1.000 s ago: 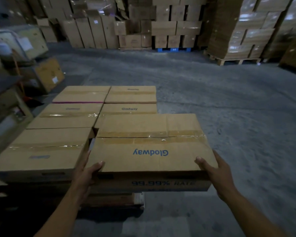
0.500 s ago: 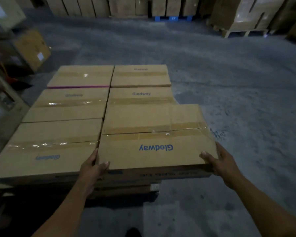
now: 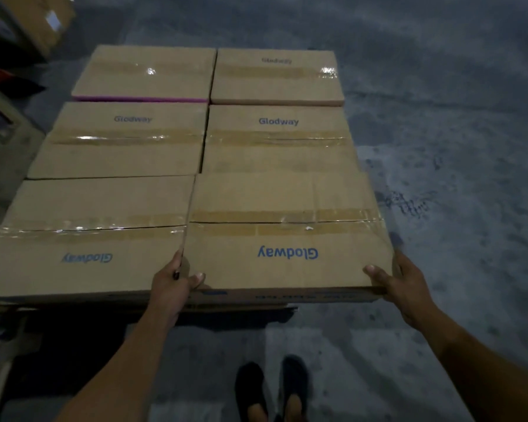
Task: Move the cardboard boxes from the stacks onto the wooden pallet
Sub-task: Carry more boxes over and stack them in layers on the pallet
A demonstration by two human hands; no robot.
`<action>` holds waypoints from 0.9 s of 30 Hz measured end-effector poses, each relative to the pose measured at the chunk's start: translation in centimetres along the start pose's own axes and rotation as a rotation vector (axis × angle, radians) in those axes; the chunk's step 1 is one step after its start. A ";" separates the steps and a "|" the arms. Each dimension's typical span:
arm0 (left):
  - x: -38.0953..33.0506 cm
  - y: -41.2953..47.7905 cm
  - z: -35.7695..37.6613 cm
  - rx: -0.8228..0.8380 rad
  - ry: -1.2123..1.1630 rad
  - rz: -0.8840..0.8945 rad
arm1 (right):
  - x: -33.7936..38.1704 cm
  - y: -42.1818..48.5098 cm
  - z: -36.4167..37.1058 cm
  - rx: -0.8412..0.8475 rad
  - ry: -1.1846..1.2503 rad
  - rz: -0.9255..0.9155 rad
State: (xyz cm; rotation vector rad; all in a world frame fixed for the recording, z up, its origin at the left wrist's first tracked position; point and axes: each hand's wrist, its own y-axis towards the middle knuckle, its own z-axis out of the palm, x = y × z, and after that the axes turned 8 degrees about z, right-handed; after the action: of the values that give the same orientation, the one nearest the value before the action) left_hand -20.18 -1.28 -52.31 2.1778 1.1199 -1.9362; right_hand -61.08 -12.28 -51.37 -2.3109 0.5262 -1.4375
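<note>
Warehouse or storage depot. Bare grey concrete floor (image 3: 439,132), stained and scuffed, wide open stretch. Six identical printed Glodway cartons (image 3: 125,153) packed flush in two-by-three layer, raised off floor. Seams sealed with clear packing tape (image 3: 275,138). Loose brown carton (image 3: 43,22) with white label at top left. Dim lighting.

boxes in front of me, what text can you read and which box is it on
"Glodway", upside down: near right box top.
"Glodway", upside down: near left box top.
"Glodway": middle right box top.
"Glodway": middle left box top.
Too blurred: faint print on far right box top.
Too blurred: dark print on near right box's front side.
</note>
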 end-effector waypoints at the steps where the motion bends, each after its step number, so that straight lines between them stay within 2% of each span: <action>1: 0.4 0.4 0.3 -0.003 0.017 0.003 | -0.2 0.6 0.1 0.000 -0.013 0.012; 4: 1.3 1.4 0.9 -0.047 0.098 -0.015 | -0.7 2.2 0.5 -0.004 -0.053 0.033; 9: 2.7 3.0 1.3 -0.069 0.399 0.036 | -2.6 3.4 1.6 -0.012 -0.093 0.081; 12: 2.4 2.5 2.2 -0.139 0.536 0.067 | -3.2 4.0 2.1 -0.041 -0.149 0.072; 27: 3.5 2.0 3.4 -0.201 0.810 0.228 | -4.1 5.0 1.4 0.025 -0.330 0.097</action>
State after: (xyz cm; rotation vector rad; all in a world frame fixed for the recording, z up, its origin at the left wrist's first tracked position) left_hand -22.11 -2.60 -57.02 2.8673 0.9808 -0.7930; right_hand -62.04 -14.47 -57.55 -2.3998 0.5089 -0.9846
